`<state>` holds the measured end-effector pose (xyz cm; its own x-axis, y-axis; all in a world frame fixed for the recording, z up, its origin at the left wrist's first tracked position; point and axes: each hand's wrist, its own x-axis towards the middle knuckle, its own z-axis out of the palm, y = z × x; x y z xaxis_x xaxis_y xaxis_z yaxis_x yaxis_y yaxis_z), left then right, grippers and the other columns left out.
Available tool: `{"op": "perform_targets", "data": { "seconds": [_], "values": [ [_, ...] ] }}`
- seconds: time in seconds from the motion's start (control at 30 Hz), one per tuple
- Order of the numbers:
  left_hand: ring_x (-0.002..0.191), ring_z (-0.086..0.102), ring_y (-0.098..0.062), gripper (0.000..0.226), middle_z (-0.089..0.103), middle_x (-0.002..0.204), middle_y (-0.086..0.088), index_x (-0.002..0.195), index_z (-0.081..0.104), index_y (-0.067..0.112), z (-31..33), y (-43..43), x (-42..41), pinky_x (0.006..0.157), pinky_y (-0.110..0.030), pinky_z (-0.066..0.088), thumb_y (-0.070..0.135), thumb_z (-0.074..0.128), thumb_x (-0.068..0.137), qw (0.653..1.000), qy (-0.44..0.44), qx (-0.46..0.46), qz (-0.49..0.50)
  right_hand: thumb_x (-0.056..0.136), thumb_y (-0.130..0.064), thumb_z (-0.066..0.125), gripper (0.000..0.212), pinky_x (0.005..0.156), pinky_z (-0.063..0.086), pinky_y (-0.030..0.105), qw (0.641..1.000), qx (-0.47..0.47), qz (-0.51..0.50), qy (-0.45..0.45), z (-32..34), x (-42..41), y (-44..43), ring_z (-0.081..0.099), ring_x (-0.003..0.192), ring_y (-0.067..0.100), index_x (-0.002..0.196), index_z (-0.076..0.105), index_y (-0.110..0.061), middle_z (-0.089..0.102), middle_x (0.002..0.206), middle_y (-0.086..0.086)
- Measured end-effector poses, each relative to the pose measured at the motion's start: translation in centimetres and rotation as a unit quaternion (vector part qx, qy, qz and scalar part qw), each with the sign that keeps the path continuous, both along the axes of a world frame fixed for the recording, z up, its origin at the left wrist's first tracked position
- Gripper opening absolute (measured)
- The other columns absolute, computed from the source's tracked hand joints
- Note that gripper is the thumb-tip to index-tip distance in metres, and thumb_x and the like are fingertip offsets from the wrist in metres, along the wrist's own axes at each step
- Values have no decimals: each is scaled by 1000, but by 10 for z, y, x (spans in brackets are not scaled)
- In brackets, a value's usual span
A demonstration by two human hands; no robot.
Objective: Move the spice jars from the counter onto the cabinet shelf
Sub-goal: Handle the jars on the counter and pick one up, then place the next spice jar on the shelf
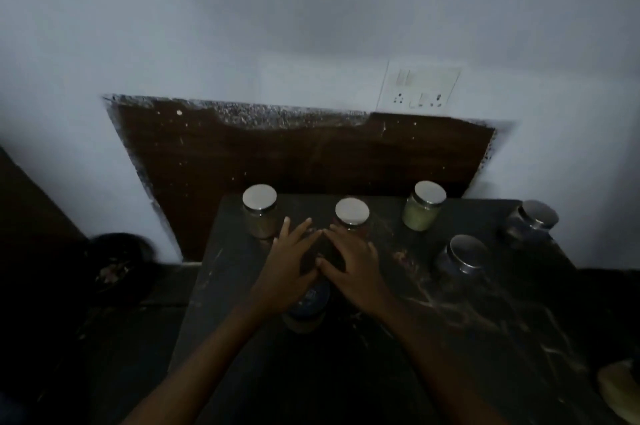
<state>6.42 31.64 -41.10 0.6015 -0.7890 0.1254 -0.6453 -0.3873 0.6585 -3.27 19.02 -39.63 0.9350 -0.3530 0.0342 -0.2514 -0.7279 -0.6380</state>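
Just beyond my right grip, far side: middle jar, silver lid, upright, nearly touching my fingertips. Left jar stands just far-left of my left grip. Both grips spread flat, holding nothing, forefingers and thumbs meeting. Blue-lidded jar on near side, partly under my left wrist. Green jar further right on desk, apart from me. Cabinet shelf out of view. My guess: right grip best placed for middle jar, short reach forward.
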Motion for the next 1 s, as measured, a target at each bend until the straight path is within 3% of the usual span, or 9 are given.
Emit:
{"op": "perform_targets", "data": {
  "seconds": [0.1, 0.2, 0.3, 0.4, 0.5, 0.63, 0.8, 0.93, 1.0],
  "values": [
    [144, -9, -28, 68, 11, 157, 0, 142, 28, 33, -30, 21, -10, 116, -55, 10, 47, 58, 82, 997, 61, 42, 12, 84, -59, 45, 65, 115, 18, 44, 997, 47, 35, 57, -31, -12, 11, 18, 141, 13, 142, 30, -32, 21, 153, -7],
    [145, -7, -24, 89, 6, 157, -4, 141, 15, 37, -48, 39, -21, 118, -40, 5, 45, 71, 73, 988, 137, 72, 17, 86, -39, 61, 68, 114, 15, 33, 982, 120, 73, 124, -52, -23, 16, 5, 143, 17, 144, 27, -29, 1, 157, -4],
    [145, -5, -16, 102, 2, 158, -5, 146, 6, 25, -54, 50, -31, 108, -19, 5, 24, 77, 73, 979, 185, 84, 6, 83, -26, 68, 70, 110, 13, 22, 975, 154, 96, 126, -66, -30, 20, 0, 144, 17, 140, 28, -36, -10, 156, 0],
    [142, -1, -11, 102, -5, 157, -6, 147, 3, 23, -58, 56, -37, 103, -12, 9, 11, 74, 75, 976, 193, 100, 4, 82, -18, 69, 71, 109, 14, 19, 976, 169, 90, 108, -74, -31, 22, 4, 144, 15, 131, 25, -47, -7, 157, -1],
    [133, -2, -1, 98, -8, 156, -4, 147, 5, 21, -56, 56, -42, 98, -5, 8, 7, 71, 77, 976, 195, 98, 5, 81, -11, 68, 65, 112, 19, 22, 986, 146, 43, 65, -79, -28, 23, 15, 143, 14, 131, 39, -42, 10, 157, -1],
    [135, 0, -3, 97, -2, 157, -3, 144, 9, 29, -55, 53, -42, 105, -12, 10, 4, 72, 75, 976, 203, 77, 16, 76, -7, 72, 54, 112, 29, 26, 987, 158, -24, 29, -83, -27, 21, 32, 137, 16, 126, 57, -21, 32, 150, 2],
    [143, 21, -18, 92, 22, 154, 0, 132, 12, 47, -42, 52, -39, 114, -43, 28, 9, 73, 75, 974, 226, 13, 21, 74, -13, 75, 45, 110, 36, 34, 985, 164, -51, -3, -69, -33, 17, 41, 131, 14, 117, 63, -20, 44, 142, 1],
    [133, 38, -9, 92, 34, 149, 3, 129, 12, 55, -21, 50, -37, 108, -32, 38, 10, 72, 77, 972, 232, -26, 11, 75, -14, 73, 36, 103, 36, 23, 982, 172, -63, -42, -41, -38, 8, 42, 120, 3, 109, 64, -20, 51, 134, -2],
    [128, 42, -6, 94, 35, 147, 5, 129, 9, 56, -8, 48, -36, 103, -26, 41, 11, 72, 77, 974, 224, -36, -3, 75, -14, 74, 34, 103, 38, 26, 981, 178, -61, -55, -25, -39, 1, 45, 119, 5, 106, 64, -21, 54, 130, -1]
  ]
}}
